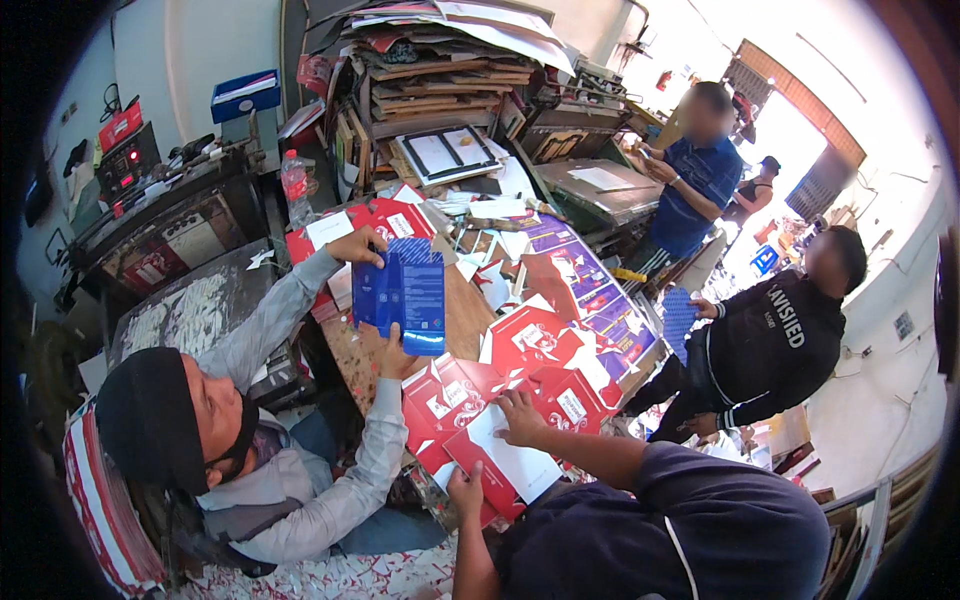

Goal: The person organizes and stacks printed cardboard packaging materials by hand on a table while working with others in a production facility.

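Observation:
A flat red and white carton blank [524,464] is in front of me, its pale panel facing up. My left hand [465,491] grips its near left edge, the thumb on top and the other fingers mostly hidden beneath. Against the top of the white panel rests my right hand [520,418], its fingers spread and bent. Several printed red carton blanks [447,398] lie under and beside the one I handle. At my left, a seated person holds up a blue printed carton [400,290] with both hands.
Purple printed sheets [590,275] and paper scraps cover the far side of the wooden table [365,368]. A plastic bottle [295,187] stands beyond it. Stacked boards [450,85] rise at the back. One person stands close on the right with a blue sheet [679,322]; others are farther off.

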`<state>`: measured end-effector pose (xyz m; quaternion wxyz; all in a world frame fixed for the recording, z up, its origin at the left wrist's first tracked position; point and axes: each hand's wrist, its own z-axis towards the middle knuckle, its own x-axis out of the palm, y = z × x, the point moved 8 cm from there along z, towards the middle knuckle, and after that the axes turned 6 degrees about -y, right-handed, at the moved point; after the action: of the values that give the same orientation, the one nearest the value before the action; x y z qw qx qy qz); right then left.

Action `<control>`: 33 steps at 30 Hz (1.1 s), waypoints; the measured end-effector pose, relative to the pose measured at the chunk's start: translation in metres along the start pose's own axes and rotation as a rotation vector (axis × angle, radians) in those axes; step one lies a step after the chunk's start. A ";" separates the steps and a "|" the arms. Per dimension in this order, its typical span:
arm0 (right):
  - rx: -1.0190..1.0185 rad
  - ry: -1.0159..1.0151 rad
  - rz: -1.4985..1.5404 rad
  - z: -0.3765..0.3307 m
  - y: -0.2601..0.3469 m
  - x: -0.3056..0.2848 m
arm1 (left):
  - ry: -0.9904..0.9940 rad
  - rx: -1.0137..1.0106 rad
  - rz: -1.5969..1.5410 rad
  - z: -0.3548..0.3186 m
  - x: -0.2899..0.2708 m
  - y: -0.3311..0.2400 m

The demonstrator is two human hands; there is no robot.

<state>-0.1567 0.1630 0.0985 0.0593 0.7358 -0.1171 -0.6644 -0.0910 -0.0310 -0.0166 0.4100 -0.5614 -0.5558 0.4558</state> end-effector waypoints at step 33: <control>-0.370 0.082 0.565 0.038 -0.080 -0.054 | -0.569 -0.039 -0.005 -0.053 0.033 -0.080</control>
<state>-0.1912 0.2558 0.1267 0.3782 0.6770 -0.1911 -0.6018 -0.0611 0.0082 0.0724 0.2277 -0.4172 -0.6585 0.5835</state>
